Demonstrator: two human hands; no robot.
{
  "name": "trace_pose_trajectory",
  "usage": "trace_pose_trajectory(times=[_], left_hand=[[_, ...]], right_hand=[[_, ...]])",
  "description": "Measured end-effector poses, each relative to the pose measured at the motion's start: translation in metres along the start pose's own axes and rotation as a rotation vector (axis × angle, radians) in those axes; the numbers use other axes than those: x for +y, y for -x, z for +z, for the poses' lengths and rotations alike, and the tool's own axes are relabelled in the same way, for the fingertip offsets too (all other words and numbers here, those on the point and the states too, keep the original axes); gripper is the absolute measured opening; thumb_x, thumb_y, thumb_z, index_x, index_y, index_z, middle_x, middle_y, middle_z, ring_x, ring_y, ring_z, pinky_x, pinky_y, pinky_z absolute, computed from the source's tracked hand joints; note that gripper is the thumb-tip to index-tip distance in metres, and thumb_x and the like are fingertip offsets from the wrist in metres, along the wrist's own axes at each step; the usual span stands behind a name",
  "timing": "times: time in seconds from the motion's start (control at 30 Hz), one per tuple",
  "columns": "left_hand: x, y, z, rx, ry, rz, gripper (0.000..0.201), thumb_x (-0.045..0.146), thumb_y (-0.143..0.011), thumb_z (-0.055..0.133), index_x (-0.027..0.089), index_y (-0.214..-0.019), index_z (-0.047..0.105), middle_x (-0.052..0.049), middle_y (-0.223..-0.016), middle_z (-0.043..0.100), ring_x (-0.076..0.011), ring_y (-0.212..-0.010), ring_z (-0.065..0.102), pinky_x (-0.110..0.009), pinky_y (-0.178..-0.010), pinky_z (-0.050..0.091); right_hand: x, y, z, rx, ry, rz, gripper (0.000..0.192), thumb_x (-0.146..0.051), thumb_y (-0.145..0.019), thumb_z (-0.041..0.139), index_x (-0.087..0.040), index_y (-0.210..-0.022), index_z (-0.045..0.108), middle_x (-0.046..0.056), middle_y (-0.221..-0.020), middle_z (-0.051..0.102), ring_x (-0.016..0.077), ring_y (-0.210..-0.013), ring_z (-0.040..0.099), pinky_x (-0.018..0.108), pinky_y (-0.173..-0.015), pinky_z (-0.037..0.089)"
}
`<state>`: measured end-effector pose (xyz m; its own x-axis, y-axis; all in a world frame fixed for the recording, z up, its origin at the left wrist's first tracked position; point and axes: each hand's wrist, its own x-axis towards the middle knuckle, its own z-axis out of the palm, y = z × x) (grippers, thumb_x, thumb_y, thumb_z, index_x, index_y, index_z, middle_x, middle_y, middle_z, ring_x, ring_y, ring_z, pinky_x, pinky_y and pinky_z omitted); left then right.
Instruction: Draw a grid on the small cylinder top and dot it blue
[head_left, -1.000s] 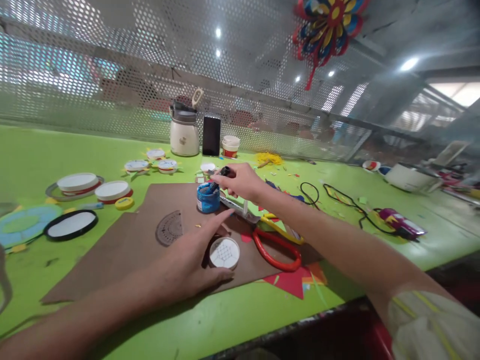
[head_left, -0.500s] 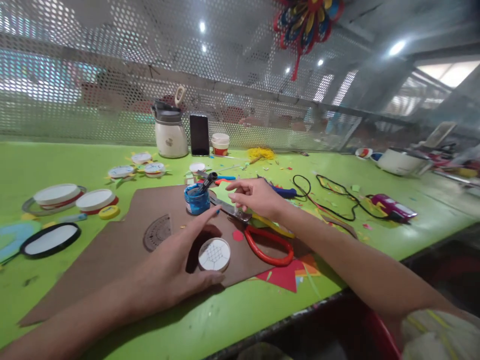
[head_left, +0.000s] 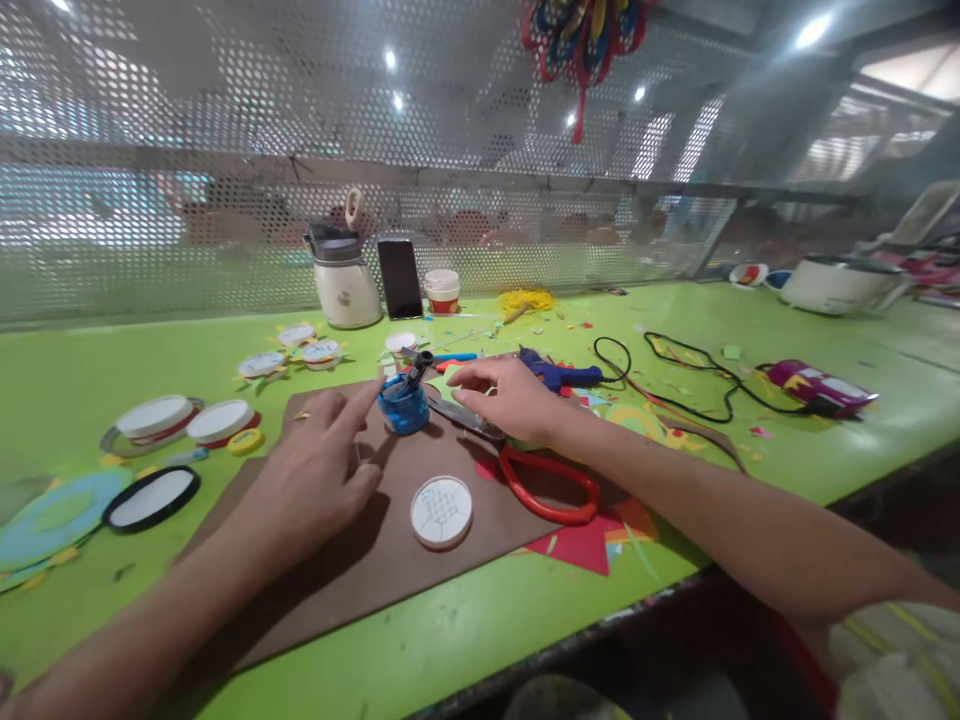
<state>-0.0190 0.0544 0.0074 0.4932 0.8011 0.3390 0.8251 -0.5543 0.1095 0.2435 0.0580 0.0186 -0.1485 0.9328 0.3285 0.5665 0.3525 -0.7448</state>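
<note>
Fingers spread, my left hand (head_left: 322,465) hovers over the brown board (head_left: 360,580), its index finger reaching close to a blue paint jar (head_left: 405,408) with a dark pen-like tool (head_left: 420,370) standing in it. Below and right of that hand lies a round white lid (head_left: 442,512) with a drawn grid pattern. My right hand (head_left: 506,395) is loosely curled, with a gap between thumb and index finger. It is over or beside red-handled scissors (head_left: 551,500) and a piece of light green paper (head_left: 444,376); whether it touches them is unclear. Both palms are hidden.
Left on the green table stand white round lids (head_left: 221,422), a black oval ring (head_left: 152,499) and a yellow cap (head_left: 245,441). Behind are a jug (head_left: 345,285), a phone (head_left: 400,280) and tubs (head_left: 442,291). Right lie a blue glue gun (head_left: 559,373), black cord and red paper (head_left: 574,545).
My left hand has drawn away from the grid-patterned lid, up and left toward the paint jar. My right hand has shifted slightly near the scissors. The camera view has turned a little.
</note>
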Motion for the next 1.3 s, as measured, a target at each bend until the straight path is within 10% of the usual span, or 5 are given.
trace_pose_trajectory(times=[0.4,0.77,1.3], left_hand=[[0.017,0.0,0.004,-0.109,-0.302,0.078,0.076,0.02,-0.096,0.044,0.0,-0.168,0.031,-0.022,-0.116,0.065,-0.0425,-0.11,0.061,-0.056,-0.1,0.053],[0.02,0.001,0.001,-0.097,-0.373,0.133,0.069,0.02,-0.096,0.049,0.002,-0.162,0.044,-0.026,-0.119,0.07,-0.046,-0.115,0.062,-0.058,-0.094,0.055],[0.019,0.009,-0.006,0.009,-0.454,0.274,0.053,0.013,-0.103,0.035,-0.001,-0.15,0.058,-0.032,-0.147,0.063,-0.0495,-0.132,0.058,-0.064,-0.106,0.047]], right_hand=[[-0.009,-0.019,0.01,-0.005,0.15,-0.037,0.03,-0.017,-0.091,0.077,-0.013,-0.121,0.079,0.017,-0.124,0.079,0.0306,-0.119,0.07,0.045,-0.104,0.053],[0.005,-0.058,0.037,-0.224,0.08,-0.212,0.093,-0.021,-0.069,0.099,-0.019,-0.153,0.061,0.013,-0.142,0.074,0.0328,-0.138,0.063,0.044,-0.119,0.045],[0.005,-0.056,0.04,-0.222,0.054,-0.147,0.07,-0.017,-0.07,0.097,-0.018,-0.136,0.072,0.012,-0.14,0.076,0.031,-0.132,0.069,0.039,-0.114,0.051]])
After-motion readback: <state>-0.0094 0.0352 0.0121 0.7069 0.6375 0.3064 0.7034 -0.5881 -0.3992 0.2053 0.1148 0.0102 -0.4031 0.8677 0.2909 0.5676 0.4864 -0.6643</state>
